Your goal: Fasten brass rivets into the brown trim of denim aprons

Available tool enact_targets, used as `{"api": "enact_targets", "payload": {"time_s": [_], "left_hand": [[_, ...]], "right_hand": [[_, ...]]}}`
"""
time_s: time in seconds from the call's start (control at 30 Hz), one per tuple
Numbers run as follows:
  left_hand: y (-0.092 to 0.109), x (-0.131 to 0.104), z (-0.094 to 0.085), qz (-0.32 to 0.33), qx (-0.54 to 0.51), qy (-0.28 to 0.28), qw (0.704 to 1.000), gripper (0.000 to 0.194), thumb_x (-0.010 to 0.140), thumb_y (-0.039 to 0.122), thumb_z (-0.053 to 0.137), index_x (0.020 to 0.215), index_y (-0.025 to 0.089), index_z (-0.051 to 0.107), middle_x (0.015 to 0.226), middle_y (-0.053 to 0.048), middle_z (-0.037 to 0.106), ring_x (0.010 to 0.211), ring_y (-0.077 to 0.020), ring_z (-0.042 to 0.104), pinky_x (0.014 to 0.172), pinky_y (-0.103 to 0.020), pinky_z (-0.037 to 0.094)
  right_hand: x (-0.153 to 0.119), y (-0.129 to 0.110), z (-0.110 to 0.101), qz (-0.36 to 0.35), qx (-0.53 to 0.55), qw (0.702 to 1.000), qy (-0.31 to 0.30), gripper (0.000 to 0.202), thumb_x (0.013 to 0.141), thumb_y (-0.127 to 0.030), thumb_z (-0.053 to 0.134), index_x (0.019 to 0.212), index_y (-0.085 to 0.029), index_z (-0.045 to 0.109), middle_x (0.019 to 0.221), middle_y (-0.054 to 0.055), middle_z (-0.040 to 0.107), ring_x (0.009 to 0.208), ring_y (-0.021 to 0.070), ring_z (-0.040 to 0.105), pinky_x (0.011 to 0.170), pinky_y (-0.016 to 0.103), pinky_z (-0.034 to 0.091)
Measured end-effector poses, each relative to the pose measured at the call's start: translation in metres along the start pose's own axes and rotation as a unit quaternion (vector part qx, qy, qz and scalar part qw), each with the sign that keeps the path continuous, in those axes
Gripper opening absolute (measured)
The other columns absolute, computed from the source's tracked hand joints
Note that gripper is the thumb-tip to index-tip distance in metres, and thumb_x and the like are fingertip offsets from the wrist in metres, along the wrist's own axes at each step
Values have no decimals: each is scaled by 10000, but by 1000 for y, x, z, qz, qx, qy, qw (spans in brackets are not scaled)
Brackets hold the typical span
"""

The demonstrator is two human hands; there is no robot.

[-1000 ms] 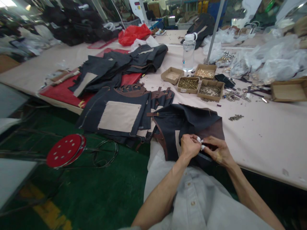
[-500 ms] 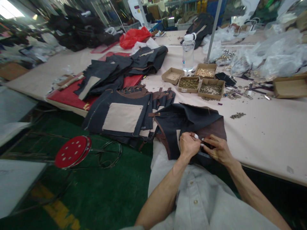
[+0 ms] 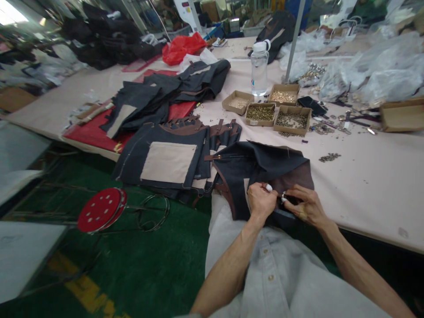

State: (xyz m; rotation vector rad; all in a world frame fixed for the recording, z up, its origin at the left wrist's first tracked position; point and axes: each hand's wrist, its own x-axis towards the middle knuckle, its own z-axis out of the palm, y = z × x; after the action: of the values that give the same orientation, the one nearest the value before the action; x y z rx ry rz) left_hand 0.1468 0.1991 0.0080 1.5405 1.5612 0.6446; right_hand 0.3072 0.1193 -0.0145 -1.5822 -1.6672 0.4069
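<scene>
A dark blue fabric piece with brown lining [image 3: 236, 172] lies at the table's front edge, its near part over my lap. My left hand [image 3: 262, 201] is closed on the near part of this fabric, with a white covering on a fingertip. Just to its right, my right hand [image 3: 304, 205] pinches thumb and fingers together over the brown side. A small shiny spot shows at its fingertips, too small to name. White coverings are on its fingertips as well. To the left lies a stack of similar dark fabric pieces [image 3: 132, 154] with beige pockets.
Small cardboard boxes of metal fittings [image 3: 260, 121] stand beyond the fabric, near a water bottle [image 3: 259, 70]. Loose fittings [image 3: 329, 157] lie at right. A metal pole [image 3: 294, 42] rises behind. Plastic bags [image 3: 380, 66] fill the far right. A red stool [image 3: 101, 210] stands at left.
My right hand has drawn slightly right, widening the gap between the two hands. My left hand stays on the fabric in nearly the same place.
</scene>
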Motion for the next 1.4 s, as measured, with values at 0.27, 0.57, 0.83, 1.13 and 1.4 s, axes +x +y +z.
{"api": "enact_targets", "payload": {"time_s": [0.27,0.57,0.83,1.13,1.4], "left_hand": [[6,-8,-21,131,92,-105,982,190,825,190,580,988,229,670,890,0,765,814,-158,715,776,-250,521],[7,-13,-50,261,234,-163,922,291,894,238,531,1177,278,583,1011,15,771,948,-224,722,859,-327,523],[10,-13,-48,204,240,-126,941,293,808,261,614,1093,304,669,925,42,777,945,-239,718,874,-343,531],[23,-1,-26,68,262,-108,957,312,771,230,642,1060,190,751,959,-138,758,973,-308,721,885,-377,559],[32,15,-24,63,277,-140,948,284,706,202,715,984,148,733,977,-193,738,968,-348,717,868,-411,571]], "right_hand": [[-3,0,-3,5,-6,1000,-22,156,875,-324,666,961,-212,733,900,66,681,715,167,641,611,273,502],[-4,9,0,-19,-31,999,-41,151,833,-292,714,964,-228,756,922,57,669,771,183,665,687,288,529],[1,8,-2,33,-28,997,-69,147,876,-334,663,902,-246,779,912,56,692,777,188,659,705,298,508],[23,12,1,159,-19,981,-108,101,751,-300,687,759,-254,777,791,12,731,697,180,643,643,274,470],[39,0,2,166,-72,979,-98,121,641,-176,676,635,-250,771,598,30,702,586,191,640,503,254,386]]}}
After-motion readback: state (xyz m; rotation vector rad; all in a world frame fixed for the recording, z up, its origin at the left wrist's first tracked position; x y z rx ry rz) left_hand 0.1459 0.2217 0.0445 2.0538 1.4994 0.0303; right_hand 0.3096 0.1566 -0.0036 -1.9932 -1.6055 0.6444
